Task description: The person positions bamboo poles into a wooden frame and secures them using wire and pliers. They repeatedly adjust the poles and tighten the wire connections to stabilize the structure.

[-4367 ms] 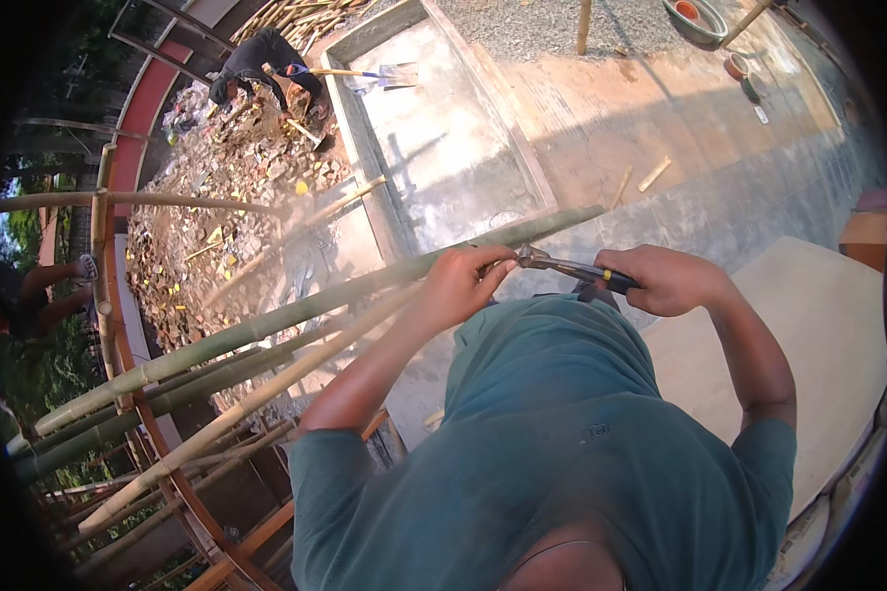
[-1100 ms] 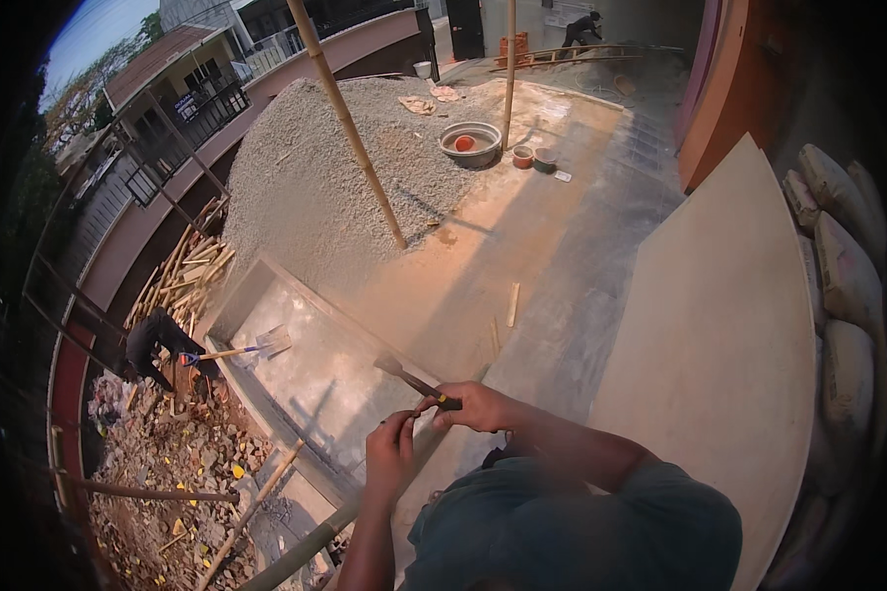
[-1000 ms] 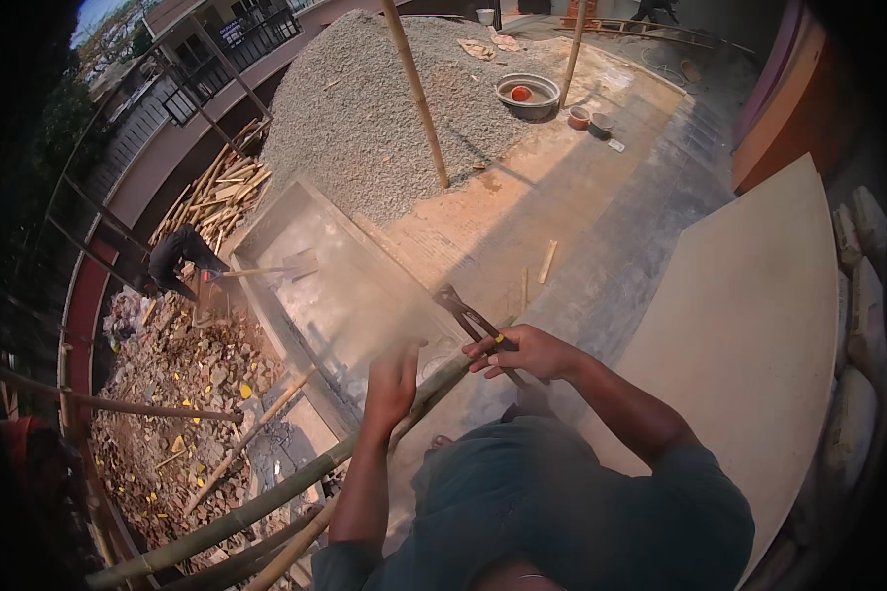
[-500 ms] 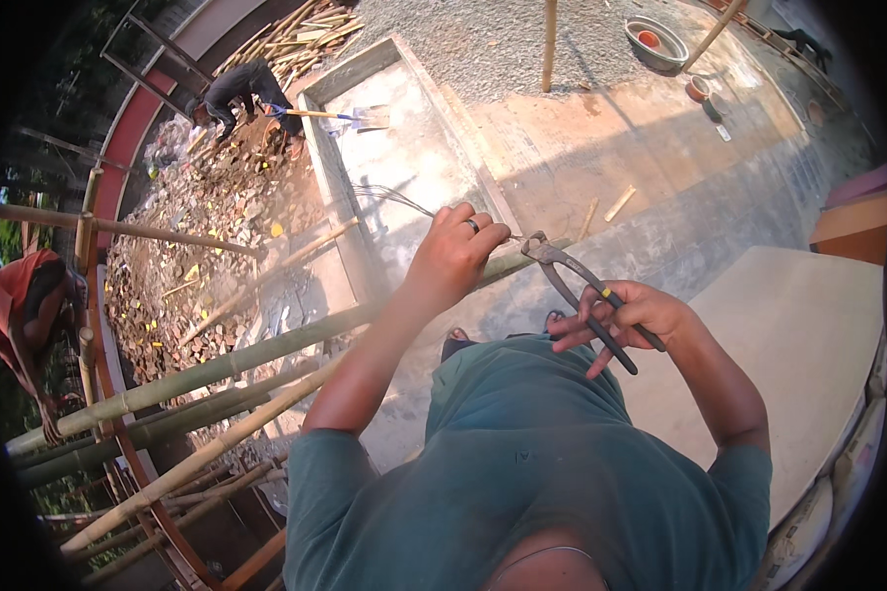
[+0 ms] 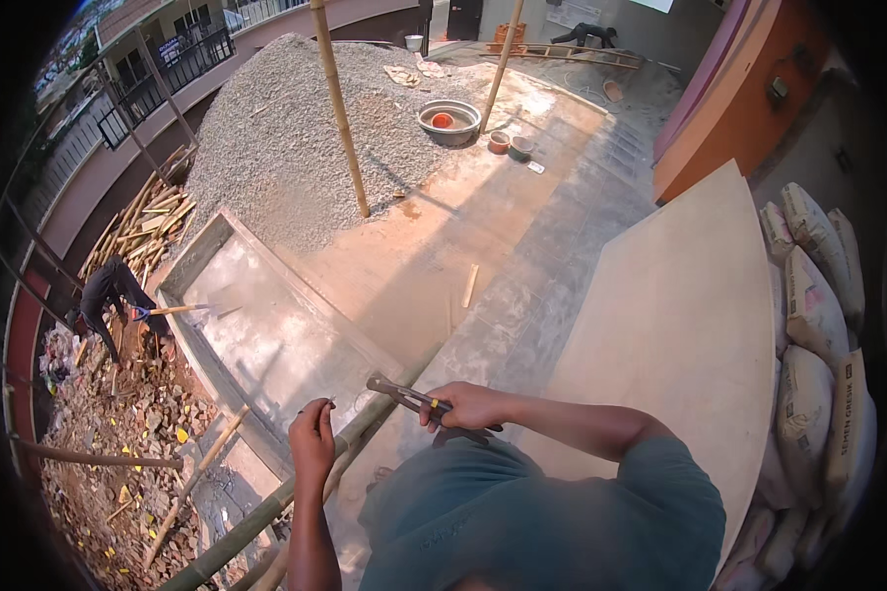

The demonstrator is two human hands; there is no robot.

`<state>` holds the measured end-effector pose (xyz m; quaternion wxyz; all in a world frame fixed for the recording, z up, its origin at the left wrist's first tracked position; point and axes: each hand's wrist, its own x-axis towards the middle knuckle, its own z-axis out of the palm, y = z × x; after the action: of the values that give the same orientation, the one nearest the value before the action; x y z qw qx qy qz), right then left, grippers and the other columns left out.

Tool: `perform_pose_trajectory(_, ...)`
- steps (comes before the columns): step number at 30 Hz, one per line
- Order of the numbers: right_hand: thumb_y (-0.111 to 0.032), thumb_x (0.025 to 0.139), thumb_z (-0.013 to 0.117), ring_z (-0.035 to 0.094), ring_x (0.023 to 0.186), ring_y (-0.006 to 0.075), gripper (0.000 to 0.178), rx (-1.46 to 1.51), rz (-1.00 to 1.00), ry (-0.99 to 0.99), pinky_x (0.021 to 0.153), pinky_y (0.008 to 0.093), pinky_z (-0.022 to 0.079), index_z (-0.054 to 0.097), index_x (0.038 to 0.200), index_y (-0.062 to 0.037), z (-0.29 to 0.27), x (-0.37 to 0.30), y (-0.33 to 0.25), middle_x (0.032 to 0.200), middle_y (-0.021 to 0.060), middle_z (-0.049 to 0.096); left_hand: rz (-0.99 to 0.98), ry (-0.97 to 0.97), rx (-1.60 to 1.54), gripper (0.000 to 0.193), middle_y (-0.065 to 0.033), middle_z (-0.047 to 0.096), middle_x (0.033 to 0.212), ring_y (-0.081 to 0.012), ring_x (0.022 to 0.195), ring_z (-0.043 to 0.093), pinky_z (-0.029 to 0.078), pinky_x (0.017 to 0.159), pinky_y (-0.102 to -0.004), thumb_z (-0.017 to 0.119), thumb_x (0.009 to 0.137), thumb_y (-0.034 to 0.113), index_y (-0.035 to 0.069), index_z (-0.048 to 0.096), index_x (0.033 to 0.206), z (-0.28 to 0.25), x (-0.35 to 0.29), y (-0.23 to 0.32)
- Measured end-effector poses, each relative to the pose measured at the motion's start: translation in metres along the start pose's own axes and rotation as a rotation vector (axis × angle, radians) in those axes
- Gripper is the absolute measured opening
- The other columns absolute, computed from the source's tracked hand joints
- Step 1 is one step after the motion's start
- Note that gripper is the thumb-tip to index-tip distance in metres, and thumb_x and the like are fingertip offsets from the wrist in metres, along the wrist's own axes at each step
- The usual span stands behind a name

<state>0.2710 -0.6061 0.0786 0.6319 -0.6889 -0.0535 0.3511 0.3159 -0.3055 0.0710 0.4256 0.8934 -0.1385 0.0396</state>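
Note:
My right hand (image 5: pixel 466 406) is closed around the dark handles of a pair of pincers (image 5: pixel 400 390), whose jaws point left above a green bamboo pole (image 5: pixel 256 519). The pincers' handles lie close together. To the left, my left hand (image 5: pixel 311 440) is pinched shut beside the same pole, apart from the pincers. A small dark tip shows at its fingertips; the thin wire seen there earlier is hardly visible now.
A pale board (image 5: pixel 650 335) lies to my right, with stacked cement sacks (image 5: pixel 806 389) beyond. Ahead are a concrete-rimmed bed (image 5: pixel 315 305), a gravel heap (image 5: pixel 266 128), upright bamboo (image 5: pixel 341 108) and a basin (image 5: pixel 450 135). A person (image 5: pixel 113 295) bends over rubble (image 5: pixel 118 443) at left.
The view has swung to the right. The pincers have come away from the left hand, and their spread handles have closed together in my right hand.

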Motion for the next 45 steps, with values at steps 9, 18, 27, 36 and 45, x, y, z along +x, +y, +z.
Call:
perform_pose_trajectory(9,0.002,0.074,0.056,0.063,0.095,0.0323,0.036,-0.507,-0.142,0.280,0.093,0.0392,0.049,0.068,0.106,-0.0090,0.006,-0.007,0.021,0.098,0.0125,0.066,-0.104,-0.099,-0.080,0.018,-0.0214,0.069,0.090,-0.0357,0.083,0.068,0.051,0.075,-0.0387,0.056,0.098,0.010,-0.003,0.066,0.103,0.016,-0.004,-0.014)
perform_pose_trajectory(18,-0.003,0.080,0.060,0.060,0.097,0.0147,0.027,0.108,0.108,-0.020,0.082,0.0328,0.051,0.067,0.105,-0.0061,-0.013,-0.008,0.039,0.103,0.0068,0.063,-0.017,-0.152,-0.068,0.018,-0.0177,0.069,0.086,-0.0224,0.077,0.067,0.050,0.072,-0.0337,0.057,0.099,0.011,-0.004,0.066,0.103,0.021,0.002,-0.017)
perform_pose_trajectory(27,0.012,0.075,0.052,0.066,0.110,0.0222,0.041,0.279,0.158,-0.077,0.088,0.0345,0.056,0.064,0.112,0.0007,-0.028,-0.011,0.048,0.119,0.0128,0.066,0.204,-0.199,0.079,0.017,-0.0157,0.071,0.098,-0.0359,0.085,0.067,0.052,0.075,-0.0418,0.060,0.096,0.013,0.004,0.069,0.107,0.021,0.011,-0.007)
perform_pose_trajectory(36,0.010,0.073,0.049,0.064,0.113,0.0456,0.031,0.597,0.264,-0.387,0.092,0.0522,0.056,0.058,0.101,0.0006,-0.035,-0.018,-0.024,0.124,0.0323,0.061,0.323,-0.254,0.121,0.011,-0.0098,0.067,0.091,-0.0320,0.088,0.062,0.050,0.077,-0.0433,0.063,0.092,0.015,0.007,0.067,0.099,0.000,0.026,0.033)
perform_pose_trajectory(45,0.008,0.070,0.051,0.063,0.114,0.0463,0.021,0.585,0.323,-0.450,0.090,0.0530,0.056,0.054,0.088,-0.0027,-0.034,-0.013,-0.024,0.123,0.0323,0.061,0.407,-0.240,0.222,0.018,-0.0053,0.064,0.087,-0.0268,0.089,0.058,0.046,0.081,-0.0397,0.063,0.082,0.004,0.010,0.069,0.099,-0.008,0.021,0.037)
